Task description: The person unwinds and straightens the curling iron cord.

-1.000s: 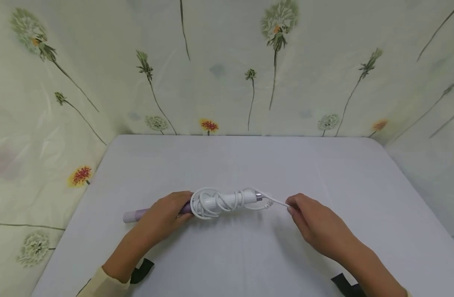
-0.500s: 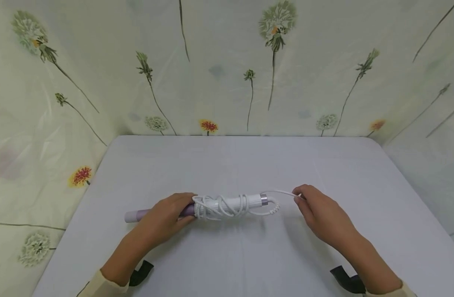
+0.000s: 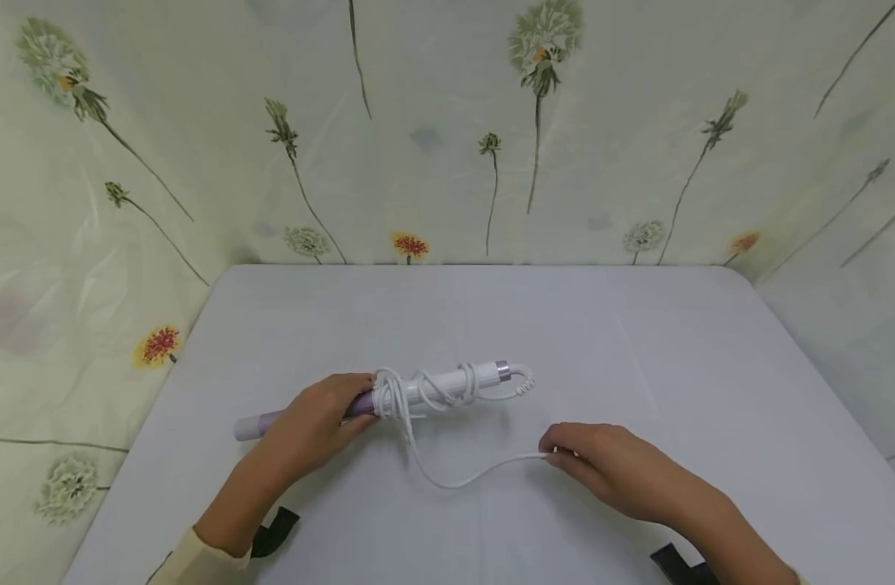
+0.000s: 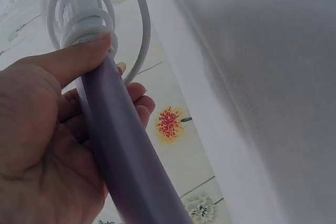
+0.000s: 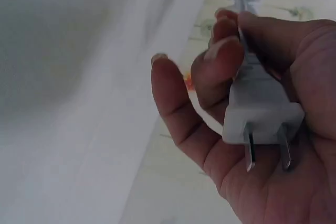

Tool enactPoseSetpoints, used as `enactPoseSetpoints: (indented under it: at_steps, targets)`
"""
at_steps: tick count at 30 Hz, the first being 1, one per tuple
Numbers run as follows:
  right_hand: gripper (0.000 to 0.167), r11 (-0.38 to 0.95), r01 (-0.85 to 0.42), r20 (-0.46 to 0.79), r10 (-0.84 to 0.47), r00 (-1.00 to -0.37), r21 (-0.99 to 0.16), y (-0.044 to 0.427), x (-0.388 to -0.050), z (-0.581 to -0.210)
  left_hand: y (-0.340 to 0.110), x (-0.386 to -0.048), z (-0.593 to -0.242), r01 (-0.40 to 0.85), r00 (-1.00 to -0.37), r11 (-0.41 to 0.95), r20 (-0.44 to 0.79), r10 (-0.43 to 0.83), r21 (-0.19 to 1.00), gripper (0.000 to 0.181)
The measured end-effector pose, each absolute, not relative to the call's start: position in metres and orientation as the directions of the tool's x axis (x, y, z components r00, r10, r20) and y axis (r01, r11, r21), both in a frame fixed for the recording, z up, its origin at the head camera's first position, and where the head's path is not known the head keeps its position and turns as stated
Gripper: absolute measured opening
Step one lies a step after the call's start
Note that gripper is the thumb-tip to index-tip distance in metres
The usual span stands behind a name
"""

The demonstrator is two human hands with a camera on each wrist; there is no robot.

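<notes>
A hair iron (image 3: 497, 374) with a white handle and a purple barrel (image 4: 126, 145) tilts across the middle of the head view. My left hand (image 3: 308, 426) grips it around the barrel, thumb against the handle end. Loops of white power cord (image 3: 454, 487) wind around the handle, and one length hangs down in a curve to the right hand. There my right hand (image 3: 615, 467) pinches the cord just behind its two-prong plug (image 5: 262, 114), which lies against the palm. The head view hides the plug behind the fingers.
A white-covered table (image 3: 601, 325) spreads beneath both hands. Behind and beside it hangs a floral sheet (image 3: 432, 187). Dark straps (image 3: 275, 532) show near both wrists at the front.
My right hand has come down toward the front and slightly left, drawing the cord below the handle. The handle's cord end has risen a little; the left hand keeps its grip.
</notes>
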State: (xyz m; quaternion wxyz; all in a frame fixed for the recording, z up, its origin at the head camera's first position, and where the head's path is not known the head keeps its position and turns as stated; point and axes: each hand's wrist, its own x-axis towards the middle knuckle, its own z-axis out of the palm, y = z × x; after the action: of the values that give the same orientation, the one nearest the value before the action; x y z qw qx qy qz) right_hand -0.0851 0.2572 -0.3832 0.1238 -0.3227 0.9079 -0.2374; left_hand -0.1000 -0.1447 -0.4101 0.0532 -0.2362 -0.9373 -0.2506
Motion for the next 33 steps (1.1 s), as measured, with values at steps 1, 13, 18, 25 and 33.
enactPoseSetpoints:
  at_steps: [1,13,18,25,33]
  targets:
    - [0.011,0.644,-0.533,-0.075,-0.673,-0.736,-0.55,0.256,-0.084,-0.381,-0.145,-0.1,-0.41,0.465,-0.885,0.764,0.213,0.414,0.448,0.049]
    - [0.019,0.453,-0.577,0.072,-0.742,-0.667,-0.68,0.251,-0.08,-0.367,-0.144,-0.099,-0.41,0.483,-0.875,0.759,0.201,0.441,0.437,0.05]
    - [0.021,0.498,-0.562,0.165,-0.634,-0.756,-0.66,0.256,-0.085,-0.363,-0.145,-0.099,-0.41,0.504,-0.863,0.749,0.219,0.455,0.43,0.05]
    - [0.006,0.63,-0.429,0.191,-0.41,-0.892,-0.647,0.268,-0.094,-0.362,-0.146,-0.095,-0.406,0.522,-0.853,0.742,0.227,0.47,0.421,0.051]
    - [0.017,0.76,-0.27,0.139,-0.234,-0.962,-0.591,0.285,-0.105,-0.372,-0.151,-0.093,-0.398,0.503,-0.864,0.741,0.259,0.431,0.446,0.053]
